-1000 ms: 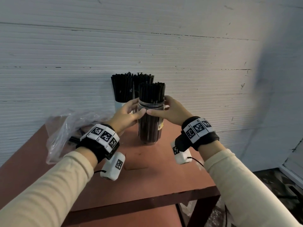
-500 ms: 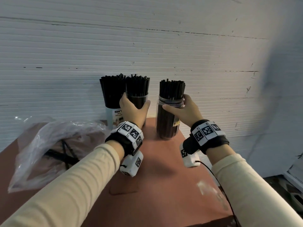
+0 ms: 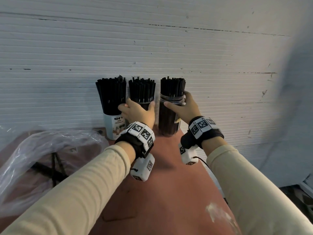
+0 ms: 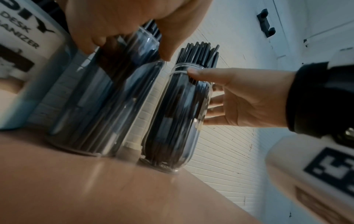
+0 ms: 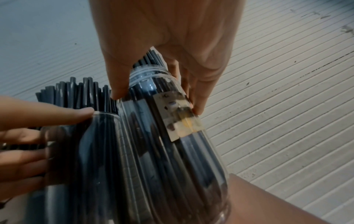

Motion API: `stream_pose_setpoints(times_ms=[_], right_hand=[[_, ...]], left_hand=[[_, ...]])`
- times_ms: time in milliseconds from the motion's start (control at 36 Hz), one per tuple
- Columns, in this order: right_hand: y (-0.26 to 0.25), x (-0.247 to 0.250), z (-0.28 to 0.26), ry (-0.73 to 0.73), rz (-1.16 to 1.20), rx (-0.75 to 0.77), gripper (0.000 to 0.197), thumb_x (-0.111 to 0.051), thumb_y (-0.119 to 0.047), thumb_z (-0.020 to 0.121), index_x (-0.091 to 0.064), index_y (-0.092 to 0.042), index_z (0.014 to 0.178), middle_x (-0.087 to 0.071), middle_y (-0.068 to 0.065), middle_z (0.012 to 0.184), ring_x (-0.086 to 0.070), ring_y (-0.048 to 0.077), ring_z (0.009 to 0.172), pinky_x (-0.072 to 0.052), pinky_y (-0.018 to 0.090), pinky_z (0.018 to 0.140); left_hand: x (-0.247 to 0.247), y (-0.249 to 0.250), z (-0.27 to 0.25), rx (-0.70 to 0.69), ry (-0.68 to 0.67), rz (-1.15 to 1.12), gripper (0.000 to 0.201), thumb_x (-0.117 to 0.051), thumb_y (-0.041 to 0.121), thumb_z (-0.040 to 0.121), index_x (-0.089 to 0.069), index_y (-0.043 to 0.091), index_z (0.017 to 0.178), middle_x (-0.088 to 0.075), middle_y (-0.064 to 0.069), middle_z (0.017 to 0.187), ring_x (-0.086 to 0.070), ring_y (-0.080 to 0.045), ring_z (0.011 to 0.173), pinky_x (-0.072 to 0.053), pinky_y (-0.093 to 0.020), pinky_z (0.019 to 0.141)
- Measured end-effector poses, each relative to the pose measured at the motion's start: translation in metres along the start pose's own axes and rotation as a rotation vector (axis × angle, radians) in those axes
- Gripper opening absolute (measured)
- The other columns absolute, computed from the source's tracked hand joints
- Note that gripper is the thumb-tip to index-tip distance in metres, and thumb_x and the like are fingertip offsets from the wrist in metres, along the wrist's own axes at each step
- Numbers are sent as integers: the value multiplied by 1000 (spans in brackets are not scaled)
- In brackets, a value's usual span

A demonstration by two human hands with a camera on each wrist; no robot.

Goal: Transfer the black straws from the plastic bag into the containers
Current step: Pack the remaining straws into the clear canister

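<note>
Three containers full of black straws stand upright in a row against the wall. My right hand [image 3: 183, 108] grips the right clear jar [image 3: 169, 116] near its neck, thumb in front and fingers behind; the jar [image 5: 172, 151] [image 4: 178, 115] rests on the table. My left hand [image 3: 137, 111] wraps around the middle clear jar [image 3: 144, 102] [image 4: 107, 97], thumb on its right side. The white labelled organizer [image 3: 114, 128] holds a third bundle at the left. A crumpled clear plastic bag [image 3: 42, 156] lies at the left with a few black straws [image 3: 54, 168] inside.
The reddish-brown table [image 3: 160, 192] runs to the white ribbed wall [image 3: 169, 48] behind the jars. Its right edge drops off just right of my right forearm. A pale scuff [image 3: 218, 214] marks the near right of the tabletop.
Both hands had held one jar in front of the others. The right hand carried it right and back beside them, while the left hand moved onto the middle jar.
</note>
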State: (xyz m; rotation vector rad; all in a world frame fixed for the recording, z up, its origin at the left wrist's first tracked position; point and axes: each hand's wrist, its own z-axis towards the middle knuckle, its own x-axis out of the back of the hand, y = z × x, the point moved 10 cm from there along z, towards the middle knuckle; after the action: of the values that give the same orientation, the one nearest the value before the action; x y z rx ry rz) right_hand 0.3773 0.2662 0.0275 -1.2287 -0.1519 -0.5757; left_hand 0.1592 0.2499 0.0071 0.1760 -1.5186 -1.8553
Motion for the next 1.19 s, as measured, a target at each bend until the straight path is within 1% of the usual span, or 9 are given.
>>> stream_pose_setpoints(times_ms=[333,472,528,583,667,805,889,1083,1194], right_hand=[[0,-11,6,-21,-15,-1,82,-78,-40,77,-35,-17,143,-58,-1,128,-55,12,109,-40,22,83],[-2,-22,4,-59,-17,-33,89,-77,-44,77,-27,-16,145,-59,0,126,-64,22,106,-56,30,76],[-2,-24,0,-85,-21,-70,104,-76,-51,74,-16,-14,150,-53,3,135,-60,29,115,-54,41,91],[-2,-19,-5,-69,-49,-93,116,-75,-55,74,-3,-10,153,-30,13,154,-39,30,137,-36,41,111],[-10,-4,-19,30,-120,-40,113,-73,-53,77,-3,-5,153,-12,18,157,-19,29,145,-23,38,116],[-39,3,-51,103,-196,150,96,-69,-53,80,-23,-4,149,-24,15,151,-22,28,142,-22,42,118],[-55,-10,-72,-5,-145,203,89,-64,-57,83,-27,-9,148,-30,8,152,-27,21,141,-27,37,116],[-75,-55,-110,-316,16,198,94,-58,-80,69,-44,-20,140,-56,-5,135,-54,8,123,-45,37,105],[-78,-63,-122,-344,-40,208,63,-58,-73,72,-59,-28,116,-67,-12,108,-64,6,102,-54,43,92]], left_hand=[[5,5,4,-69,-117,-55,68,-74,31,85,-36,1,132,-44,-16,139,-50,-33,124,-41,-36,98],[17,4,-1,-108,-160,-24,70,-73,35,86,-36,2,136,-44,-15,142,-49,-30,126,-41,-33,97],[24,2,-2,-114,-179,-29,70,-72,35,86,-36,2,136,-43,-15,142,-48,-30,127,-40,-32,96],[31,1,-4,-128,-206,-39,72,-73,35,86,-36,2,137,-44,-15,142,-47,-30,128,-38,-30,97],[41,-3,-7,-150,-265,-51,73,-74,36,85,-36,4,139,-45,-12,142,-48,-26,128,-35,-24,94],[60,-10,-21,-178,-382,-52,74,-75,40,82,-37,14,139,-53,1,134,-54,-18,120,-49,-40,98],[74,-10,-33,-193,-427,-93,69,-74,31,85,-37,13,140,-52,9,126,-50,-8,117,-41,-29,101],[100,-12,-52,-204,-476,-94,70,-75,30,84,-38,12,141,-55,3,134,-52,-16,126,-40,-33,107],[106,-5,-64,-222,-523,-111,60,-70,22,89,-40,10,139,-51,10,117,-51,-7,113,-41,-17,90]])
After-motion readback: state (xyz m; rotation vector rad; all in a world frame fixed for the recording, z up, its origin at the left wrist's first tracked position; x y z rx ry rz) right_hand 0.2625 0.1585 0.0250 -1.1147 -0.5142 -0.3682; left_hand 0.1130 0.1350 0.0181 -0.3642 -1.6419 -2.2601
